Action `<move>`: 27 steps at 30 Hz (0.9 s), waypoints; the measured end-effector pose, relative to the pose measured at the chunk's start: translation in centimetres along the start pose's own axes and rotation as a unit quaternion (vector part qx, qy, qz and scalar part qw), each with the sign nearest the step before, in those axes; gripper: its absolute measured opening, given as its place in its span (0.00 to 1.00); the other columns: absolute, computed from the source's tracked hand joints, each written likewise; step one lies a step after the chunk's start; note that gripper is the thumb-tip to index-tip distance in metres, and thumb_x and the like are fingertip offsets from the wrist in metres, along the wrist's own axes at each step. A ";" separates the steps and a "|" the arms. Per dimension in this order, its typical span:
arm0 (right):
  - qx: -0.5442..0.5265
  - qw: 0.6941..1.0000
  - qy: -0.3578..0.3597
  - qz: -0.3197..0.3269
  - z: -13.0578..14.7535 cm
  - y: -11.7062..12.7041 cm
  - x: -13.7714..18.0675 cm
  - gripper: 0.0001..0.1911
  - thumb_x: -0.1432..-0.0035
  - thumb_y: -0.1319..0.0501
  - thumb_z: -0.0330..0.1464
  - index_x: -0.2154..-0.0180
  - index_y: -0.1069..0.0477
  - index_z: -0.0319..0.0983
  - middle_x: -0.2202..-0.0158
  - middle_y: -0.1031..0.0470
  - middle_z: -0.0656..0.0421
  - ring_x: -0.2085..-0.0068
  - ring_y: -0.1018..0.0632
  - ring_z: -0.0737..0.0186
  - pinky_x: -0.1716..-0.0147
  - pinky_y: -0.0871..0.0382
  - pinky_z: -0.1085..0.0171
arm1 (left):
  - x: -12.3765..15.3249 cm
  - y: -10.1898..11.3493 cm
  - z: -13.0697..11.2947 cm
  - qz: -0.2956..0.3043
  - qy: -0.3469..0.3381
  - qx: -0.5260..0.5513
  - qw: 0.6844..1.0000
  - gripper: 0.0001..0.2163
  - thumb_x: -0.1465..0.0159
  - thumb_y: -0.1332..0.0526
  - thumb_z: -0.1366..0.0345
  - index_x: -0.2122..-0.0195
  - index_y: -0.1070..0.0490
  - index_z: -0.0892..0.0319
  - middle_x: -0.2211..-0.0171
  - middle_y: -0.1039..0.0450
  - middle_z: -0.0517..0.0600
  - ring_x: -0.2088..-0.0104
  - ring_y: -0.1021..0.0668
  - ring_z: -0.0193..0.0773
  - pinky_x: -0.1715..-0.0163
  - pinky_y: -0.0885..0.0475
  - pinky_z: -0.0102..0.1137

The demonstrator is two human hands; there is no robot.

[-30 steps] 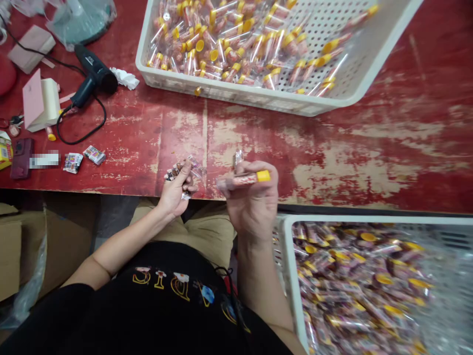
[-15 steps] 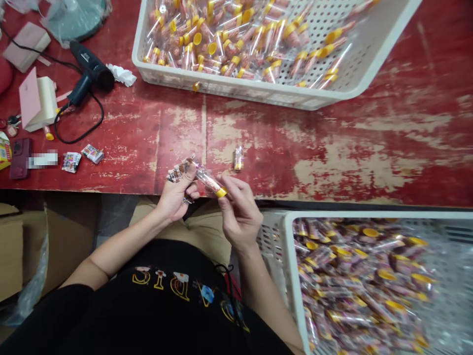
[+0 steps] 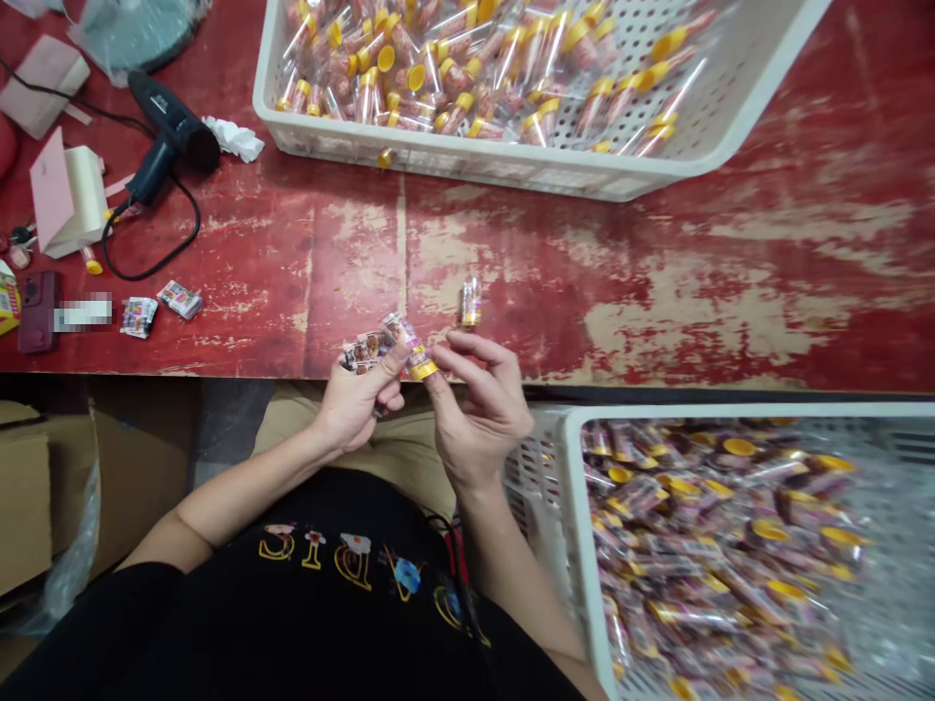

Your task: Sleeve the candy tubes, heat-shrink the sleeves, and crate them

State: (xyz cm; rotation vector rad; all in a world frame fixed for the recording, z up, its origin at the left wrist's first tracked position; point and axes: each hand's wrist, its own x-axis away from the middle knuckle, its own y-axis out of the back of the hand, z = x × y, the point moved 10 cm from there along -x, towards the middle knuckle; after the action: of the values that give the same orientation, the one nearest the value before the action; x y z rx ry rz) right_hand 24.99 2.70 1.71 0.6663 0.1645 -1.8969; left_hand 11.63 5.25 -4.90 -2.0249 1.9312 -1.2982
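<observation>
Close to the table's front edge, my left hand (image 3: 361, 399) is closed on a bunch of small printed plastic sleeves (image 3: 361, 352). Its thumb also presses on a small yellow-capped tube (image 3: 422, 370), which has a printed sleeve around it. My right hand (image 3: 486, 409) has thumb and forefinger at the tube's yellow cap end, the other fingers loosely bent. Just beyond the right hand, another small yellow-capped tube (image 3: 471, 303) with a printed wrap lies on the red table (image 3: 351, 243).
A white basket (image 3: 453, 161) of clear yellow-capped tubes stands at the back. Lower right, another white basket (image 3: 574, 487) holds many wrapped tubes. To the left lie a hair dryer (image 3: 165, 136), a phone (image 3: 38, 312), an open pink box (image 3: 69, 195) and two sleeve stacks (image 3: 138, 316).
The clear tube has gone into the printed sleeve at my left thumb, and print now covers its body. My right hand has moved slightly left with the cap end. The view shifted slightly.
</observation>
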 end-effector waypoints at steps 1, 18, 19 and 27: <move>0.004 1.000 -0.005 -0.012 0.0 0.1 0.1 0.15 0.40 0.32 0.25 0.54 0.18 0.46 0.57 0.19 0.57 0.56 0.19 0.58 0.55 0.23 0.55 | 0.1 -0.1 0.0 0.000 -0.002 -0.002 1.000 0.23 0.52 0.20 0.56 0.69 0.32 0.62 0.79 0.38 0.37 0.83 0.41 0.19 0.83 0.44 0.21; 0.049 0.998 0.034 -0.036 0.9 1.0 -0.4 0.08 0.40 0.32 0.27 0.61 0.19 0.45 0.66 0.19 0.60 0.64 0.19 0.61 0.62 0.24 0.58 | -0.1 0.0 -1.4 -0.024 -0.053 -0.012 0.998 0.17 0.49 0.22 0.59 0.63 0.24 0.59 0.80 0.40 0.37 0.83 0.45 0.20 0.84 0.50 0.22; 0.049 0.998 0.031 -0.033 0.8 1.0 -0.4 0.08 0.40 0.32 0.27 0.61 0.19 0.46 0.65 0.19 0.60 0.63 0.19 0.60 0.62 0.23 0.57 | -0.2 0.1 -1.4 -0.029 -0.050 -0.013 0.998 0.16 0.48 0.23 0.59 0.66 0.25 0.59 0.80 0.41 0.37 0.83 0.45 0.21 0.84 0.50 0.22; 0.028 0.999 0.015 -0.021 0.0 0.7 0.0 0.11 0.40 0.32 0.27 0.58 0.18 0.47 0.63 0.18 0.60 0.63 0.19 0.60 0.61 0.23 0.57 | -1.2 0.2 -1.1 -0.023 -0.036 -0.008 0.999 0.12 0.45 0.25 0.60 0.66 0.24 0.59 0.77 0.37 0.39 0.83 0.45 0.20 0.84 0.51 0.22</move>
State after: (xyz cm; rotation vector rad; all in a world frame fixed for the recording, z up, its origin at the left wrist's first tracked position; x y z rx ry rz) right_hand 25.64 2.37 1.81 0.7348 0.1465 -1.9388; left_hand 10.96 6.72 -4.92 -2.1043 1.8829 -1.2043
